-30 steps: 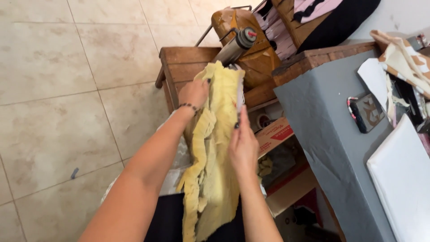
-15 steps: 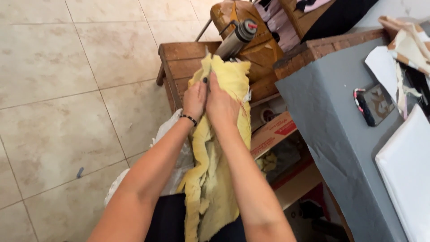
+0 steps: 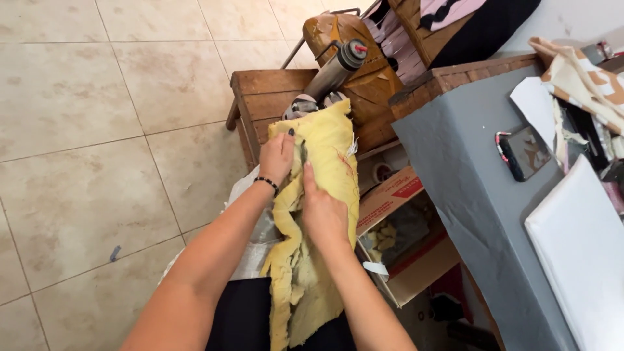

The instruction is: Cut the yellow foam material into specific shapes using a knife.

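Both hands have been drawn slightly apart since half a second ago: the right hand (image 3: 323, 211) has been slid lower on the yellow foam sheet (image 3: 325, 195), while the left hand (image 3: 278, 156) has been kept near its top edge.

Head view, centre of the frame: the foam sheet is draped from the wooden bench (image 3: 260, 97) down over the lap, its ragged lower edge hanging at the bottom centre. It is pinched by the left hand's fingers (image 3: 286, 138) at the upper part, clenched on a fold. The right hand is pressed flat against the sheet's middle, thumb and fingers closed on the material. A black bracelet (image 3: 266, 184) is worn on the left wrist.

Upper centre, a metal spray can (image 3: 335, 68) is seen lying on a worn tan cushion (image 3: 364, 71). Lower right of the hands, an open cardboard box (image 3: 403, 240) is set on the floor. At right, a grey counter (image 3: 468, 175) carries a phone (image 3: 523, 153) and a white board (image 3: 578, 253).
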